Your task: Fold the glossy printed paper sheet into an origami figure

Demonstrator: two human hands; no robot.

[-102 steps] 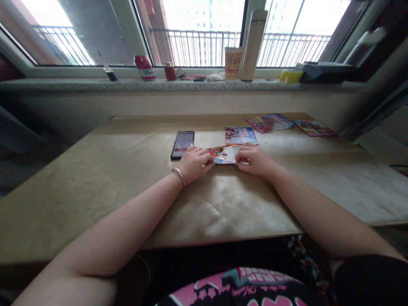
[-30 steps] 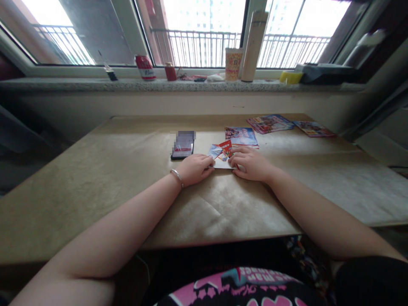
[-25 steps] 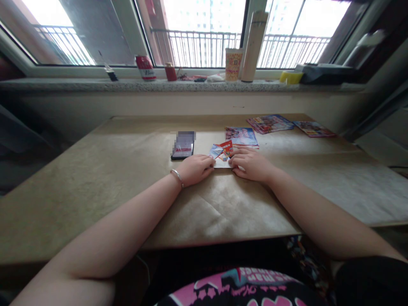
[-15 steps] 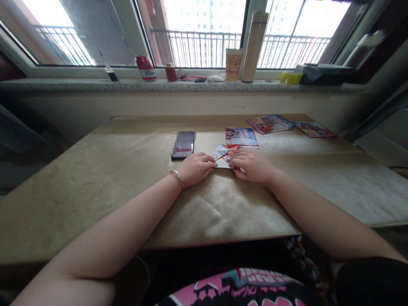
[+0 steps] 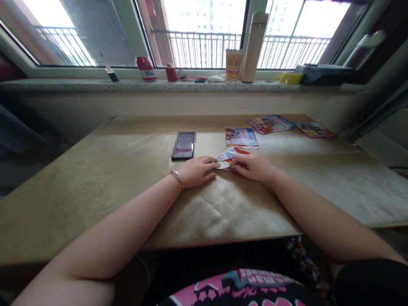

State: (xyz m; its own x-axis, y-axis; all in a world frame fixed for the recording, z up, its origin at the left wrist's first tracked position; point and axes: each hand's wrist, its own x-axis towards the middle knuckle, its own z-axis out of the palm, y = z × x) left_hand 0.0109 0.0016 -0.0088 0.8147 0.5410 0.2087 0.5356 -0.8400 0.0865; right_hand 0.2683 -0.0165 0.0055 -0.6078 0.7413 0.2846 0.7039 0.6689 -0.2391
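A small colourful printed paper (image 5: 230,155), partly folded, lies on the brown table (image 5: 105,178) between my hands. My left hand (image 5: 196,170), with a bracelet at the wrist, rests flat on the table, fingers stretched out and pressing the paper's left edge. My right hand (image 5: 252,166) has its fingers curled and pinched on the paper's right side, pressing it down. A dark phone (image 5: 184,147) lies just beyond my left hand.
More colourful sheets lie farther back: one (image 5: 241,137) behind the paper, two (image 5: 270,123) (image 5: 314,128) at the right. The windowsill holds a red can (image 5: 145,69), a small red jar (image 5: 171,73), a patterned cup (image 5: 233,64), a tall beige bottle (image 5: 253,40) and a yellow thing (image 5: 290,77).
The raised flap of the paper has been folded down flatter. My left fingers have stretched out onto its left edge; my right hand has shifted slightly right.
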